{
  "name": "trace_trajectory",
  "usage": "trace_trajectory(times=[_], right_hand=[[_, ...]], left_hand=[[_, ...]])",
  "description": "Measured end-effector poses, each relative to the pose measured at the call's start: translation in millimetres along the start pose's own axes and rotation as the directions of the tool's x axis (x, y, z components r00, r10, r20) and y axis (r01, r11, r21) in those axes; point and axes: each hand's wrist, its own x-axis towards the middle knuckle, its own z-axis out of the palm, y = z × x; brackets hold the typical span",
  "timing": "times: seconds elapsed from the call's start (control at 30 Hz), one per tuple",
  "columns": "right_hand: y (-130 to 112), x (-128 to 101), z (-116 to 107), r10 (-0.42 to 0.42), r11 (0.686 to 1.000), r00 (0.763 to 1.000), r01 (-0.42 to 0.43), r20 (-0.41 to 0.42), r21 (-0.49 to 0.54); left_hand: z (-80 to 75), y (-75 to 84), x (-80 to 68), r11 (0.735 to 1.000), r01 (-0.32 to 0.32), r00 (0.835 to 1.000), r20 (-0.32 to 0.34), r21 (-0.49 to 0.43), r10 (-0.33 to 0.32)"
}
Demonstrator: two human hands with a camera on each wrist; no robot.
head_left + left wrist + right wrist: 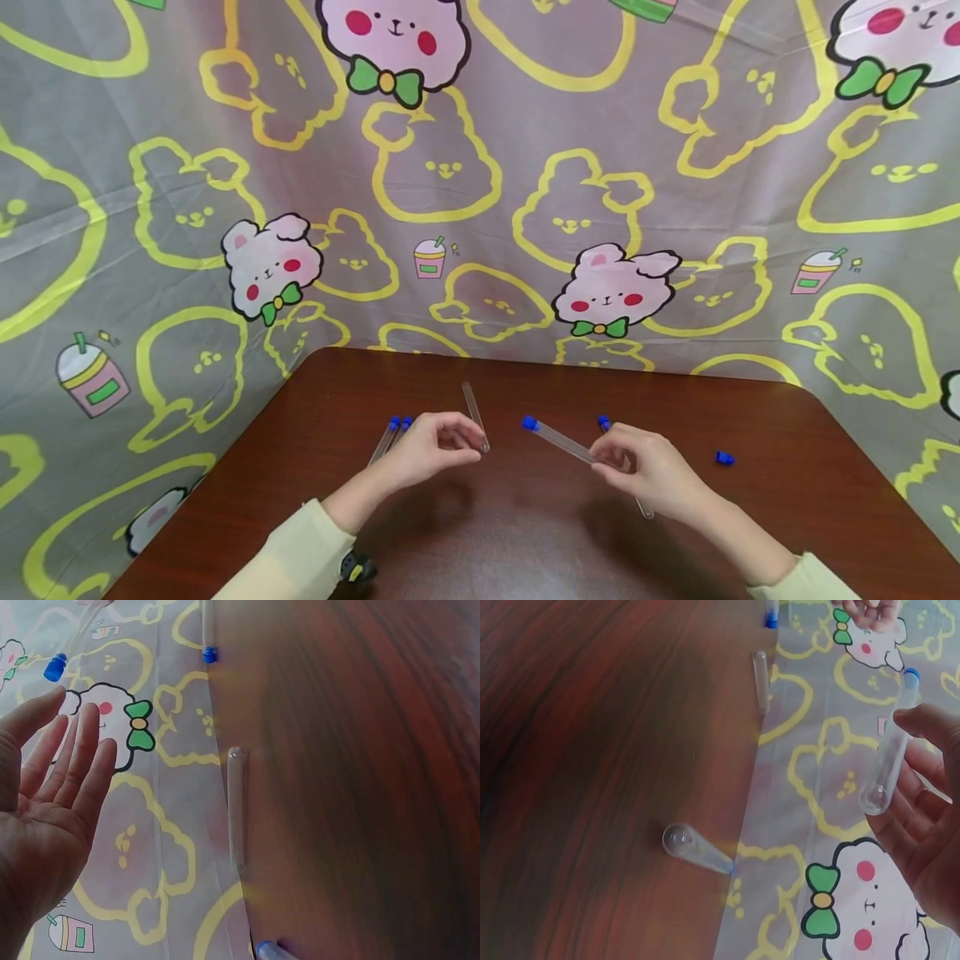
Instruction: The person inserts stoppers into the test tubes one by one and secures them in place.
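Note:
My right hand (648, 471) pinches a clear test tube (564, 443) by its rounded end, above the table. Its blue cap (530, 423) points up and to the left. In the right wrist view the thumb lies along the held tube (890, 761), with the fingers behind it. My left hand (56, 780) is empty, its fingers loosely extended and apart. In the head view the left hand (438, 448) hovers beside an uncapped test tube (472, 404) lying on the table. Beneath the right hand lies another blue-capped tube (643, 505), its middle hidden by that hand.
Two blue-capped tubes (386, 437) lie at the left, partly behind the left hand. A loose blue cap (724, 457) sits on the right side of the brown table (480, 533). A patterned cloth (480, 242) hangs behind the table and along its sides.

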Motion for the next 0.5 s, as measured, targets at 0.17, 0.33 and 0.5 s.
trace_trajectory(times=[0.17,0.33,0.5], right_hand=[[3.4,-3.3,-4.5,0.018,1.0,1.0,-0.018,-0.006,-0.024],[6.1,-6.9,-7.5,0.051,0.994,0.998,-0.054,-0.032,-0.098],[11.9,-9.0,-11.5,0.046,0.98,0.994,-0.064,-0.098,-0.187]], left_hand=[[-4.3,-1.5,-4.5,0.999,-0.006,1.0,-0.002,0.053,0.006],[-6.5,0.7,-8.9,0.995,0.014,1.0,-0.016,0.099,-0.013],[-9.5,19.0,-14.8,0.991,0.018,0.999,-0.029,0.136,-0.015]])
